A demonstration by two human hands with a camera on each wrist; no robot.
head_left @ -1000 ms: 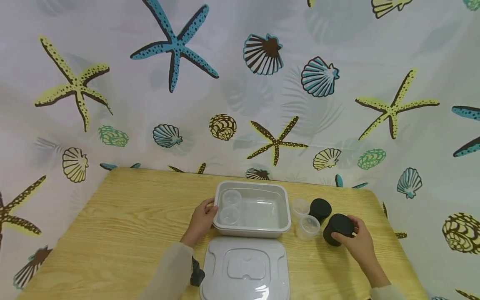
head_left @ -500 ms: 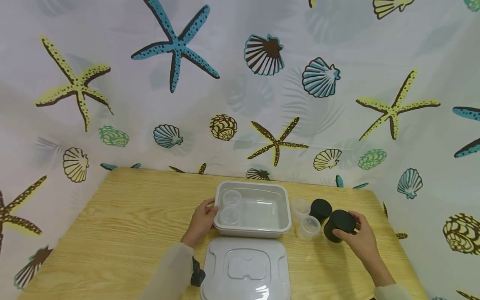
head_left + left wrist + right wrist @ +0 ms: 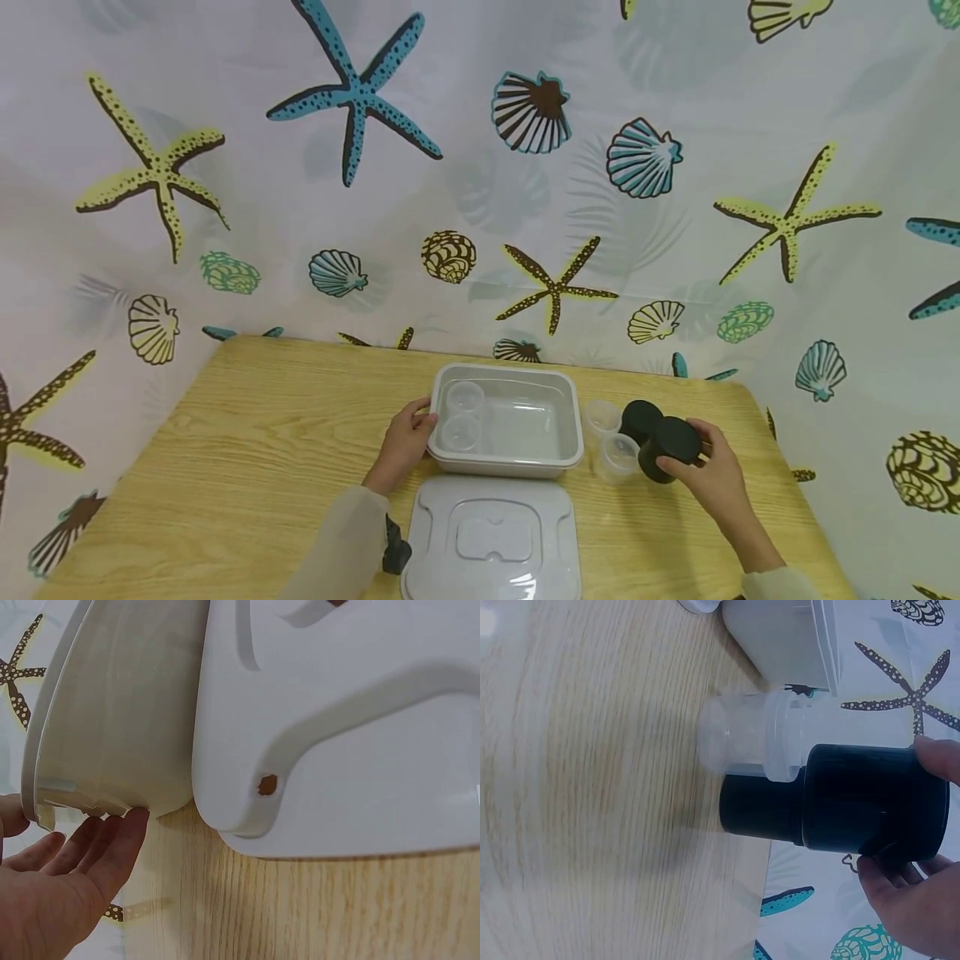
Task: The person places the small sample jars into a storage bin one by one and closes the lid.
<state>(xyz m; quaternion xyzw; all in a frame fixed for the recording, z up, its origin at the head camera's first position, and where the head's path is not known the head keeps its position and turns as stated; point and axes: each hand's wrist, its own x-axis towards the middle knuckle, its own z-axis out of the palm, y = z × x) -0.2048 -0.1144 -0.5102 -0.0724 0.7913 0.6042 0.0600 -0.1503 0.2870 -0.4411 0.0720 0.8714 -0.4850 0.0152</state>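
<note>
In the head view my right hand (image 3: 708, 479) grips a black cylindrical jar (image 3: 874, 801), thumb on one side and fingers on the other. The right wrist view shows that jar raised off the wood, overlapping a second black jar (image 3: 637, 417) behind it. Two clear plastic cups (image 3: 619, 457) stand just left of the jars. At the left end of a pale grey plastic bin (image 3: 506, 467), my left hand (image 3: 405, 437) holds the side, its thumb at the rim and its fingertips against the outer wall. Two more clear cups (image 3: 459, 433) sit inside the bin's left part.
A pale grey lid (image 3: 491, 542) lies flat on the wooden table (image 3: 247, 467) in front of the bin. A small black object (image 3: 395, 550) is beside it, partly behind the left sleeve. Cloth printed with starfish and shells (image 3: 465, 167) hangs around the table.
My right hand has raised the black jar and moved it slightly left, so it now overlaps the other black jar. My left hand stays at the bin.
</note>
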